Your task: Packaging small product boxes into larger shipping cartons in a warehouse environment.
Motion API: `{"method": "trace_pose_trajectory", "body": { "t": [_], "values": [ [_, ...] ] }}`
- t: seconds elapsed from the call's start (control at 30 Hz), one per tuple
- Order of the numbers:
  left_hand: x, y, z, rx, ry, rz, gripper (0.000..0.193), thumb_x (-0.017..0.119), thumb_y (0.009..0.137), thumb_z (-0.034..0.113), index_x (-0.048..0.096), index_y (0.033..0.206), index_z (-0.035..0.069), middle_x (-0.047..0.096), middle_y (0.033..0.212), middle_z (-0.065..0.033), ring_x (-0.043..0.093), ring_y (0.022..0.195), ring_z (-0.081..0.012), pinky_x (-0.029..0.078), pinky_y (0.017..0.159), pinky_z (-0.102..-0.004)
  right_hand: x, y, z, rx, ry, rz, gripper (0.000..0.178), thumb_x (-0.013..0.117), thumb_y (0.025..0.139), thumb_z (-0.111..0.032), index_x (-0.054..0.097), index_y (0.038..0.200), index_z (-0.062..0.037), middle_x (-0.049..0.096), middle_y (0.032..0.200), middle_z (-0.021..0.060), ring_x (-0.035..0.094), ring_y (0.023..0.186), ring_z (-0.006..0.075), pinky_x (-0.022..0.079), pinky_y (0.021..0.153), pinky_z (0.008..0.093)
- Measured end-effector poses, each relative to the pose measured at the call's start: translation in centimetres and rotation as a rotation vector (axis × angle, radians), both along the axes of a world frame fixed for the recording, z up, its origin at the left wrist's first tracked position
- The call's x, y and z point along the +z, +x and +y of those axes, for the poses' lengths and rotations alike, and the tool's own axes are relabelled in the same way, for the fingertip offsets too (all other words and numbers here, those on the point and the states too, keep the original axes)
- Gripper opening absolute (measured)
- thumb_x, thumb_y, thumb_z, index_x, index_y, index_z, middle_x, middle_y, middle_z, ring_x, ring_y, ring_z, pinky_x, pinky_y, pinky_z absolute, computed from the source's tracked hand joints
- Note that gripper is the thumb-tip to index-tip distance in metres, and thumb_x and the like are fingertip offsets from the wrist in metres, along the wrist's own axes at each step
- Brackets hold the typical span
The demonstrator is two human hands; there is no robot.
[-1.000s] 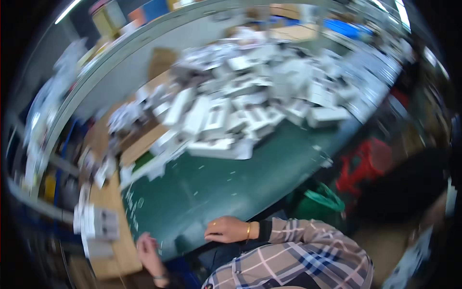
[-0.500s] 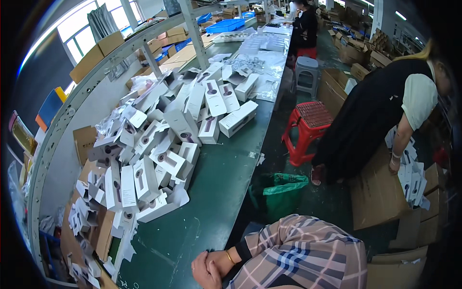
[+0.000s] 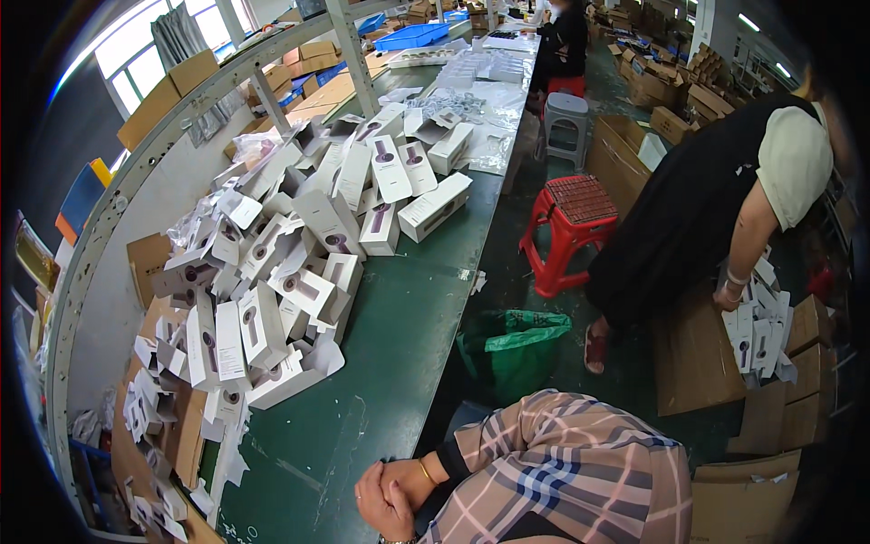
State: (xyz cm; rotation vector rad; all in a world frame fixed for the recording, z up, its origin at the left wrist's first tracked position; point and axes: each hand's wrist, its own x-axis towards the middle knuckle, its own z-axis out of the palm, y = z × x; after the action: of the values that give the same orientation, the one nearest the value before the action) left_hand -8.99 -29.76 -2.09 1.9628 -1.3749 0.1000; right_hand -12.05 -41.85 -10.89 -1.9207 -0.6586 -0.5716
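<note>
Only part of the two hands is shown at the lower edge. The left hand (image 3: 376,510) is cut off at the wrist by the picture's rim, and the right hand (image 3: 410,475), with a gold bangle at its wrist, is laid against it; a plaid sleeve (image 3: 562,471) covers the arm behind it. The fingers of both are folded over one another at the near edge of the green table (image 3: 390,363). Nothing is seen to be held, but how far each hand is closed cannot be made out.

The nearest thing is an opened white box (image 3: 294,376), lying apart from the hands at the foot of a heap of white boxes (image 3: 272,272). The heap is spread along the left half of the table, and many of its boxes are hidden under others. Further left, flattened cartons and small white packs (image 3: 145,408) are crowded against a curved metal rail (image 3: 100,245) and are blurred by the lens.

A bare strip of table is left between the heap and the right edge, running from the hands toward the far end, where clear plastic bags (image 3: 494,91) are spread. Beside that edge, on the floor, a green bag (image 3: 512,340) and a red stool (image 3: 571,213) are set. A co-worker in a dark apron (image 3: 698,208) is bent over cardboard boxes (image 3: 770,344), the head cut off by the rim.
</note>
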Motion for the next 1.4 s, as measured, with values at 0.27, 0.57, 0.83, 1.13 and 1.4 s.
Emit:
{"method": "trace_pose_trajectory", "body": {
  "t": [0.27, 0.57, 0.83, 1.13, 1.4],
  "values": [
    [0.6, -2.5, 5.7, 0.267, 0.006, 0.014, 0.037, 0.061, 0.097, 0.026, 0.07, 0.119, -0.003, 0.072, 0.119, -0.022, 0.067, 0.11, -0.0416, 0.051, 0.1, -0.0472, -0.3, -0.3, 5.2, 0.106, 0.017, -0.12, 0.028, 0.075, 0.075, -0.024, 0.072, 0.097, -0.0073, 0.072, 0.094, 0.0148, 0.07, 0.088, 0.0376, 0.056, 0.081, 0.0461],
    [10.4, -6.6, 24.7, 0.945, -0.547, 0.04, 0.077, 0.062, 0.104, 0.008, 0.019, 0.169, 0.003, 0.068, 0.132, -0.0156, 0.067, 0.119, -0.0221, 0.051, 0.106, -0.0359, 6.7, -6.5, 8.7, -0.056, -0.212, -0.07, 0.006, 0.077, 0.088, -0.014, 0.076, 0.093, -0.0123, 0.065, 0.074, 0.0078, 0.064, 0.065, 0.0302, 0.05, 0.059, 0.0417],
    [25.9, -23.3, 53.7, 1.727, -1.046, -0.128, 0.103, 0.07, 0.103, 0.017, -0.008, 0.169, 0.011, 0.077, 0.098, -0.0135, 0.072, 0.073, -0.0181, 0.059, 0.063, -0.0286, 4.1, -10.6, 7.0, -0.051, -0.274, -0.038, 0.005, 0.075, 0.093, -0.009, 0.077, 0.098, -0.0097, 0.056, 0.071, 0.0052, 0.055, 0.057, 0.0231, 0.042, 0.054, 0.0385],
    [30.4, -34.2, 63.3, 2.07, -1.117, 0.148, 0.096, 0.06, 0.104, 0.008, -0.007, 0.171, 0.023, 0.078, 0.096, -0.0102, 0.068, 0.063, -0.0122, 0.056, 0.052, -0.0271, 2.6, -11.5, 5.7, -0.036, -0.289, -0.026, 0.008, 0.075, 0.096, -0.011, 0.075, 0.104, -0.0101, 0.056, 0.07, 0.0051, 0.056, 0.058, 0.025, 0.042, 0.054, 0.0418],
    [30.3, -35.7, 65.1, 2.259, -1.127, 0.13, 0.09, 0.056, 0.105, 0.009, -0.001, 0.171, 0.028, 0.078, 0.09, -0.0069, 0.065, 0.055, -0.0098, 0.053, 0.044, -0.0261, 2.9, -11.4, 6.0, -0.073, -0.298, -0.051, 0.008, 0.075, 0.096, -0.01, 0.076, 0.103, -0.0098, 0.055, 0.07, 0.0051, 0.055, 0.058, 0.0245, 0.041, 0.054, 0.0414]
  ]
}}
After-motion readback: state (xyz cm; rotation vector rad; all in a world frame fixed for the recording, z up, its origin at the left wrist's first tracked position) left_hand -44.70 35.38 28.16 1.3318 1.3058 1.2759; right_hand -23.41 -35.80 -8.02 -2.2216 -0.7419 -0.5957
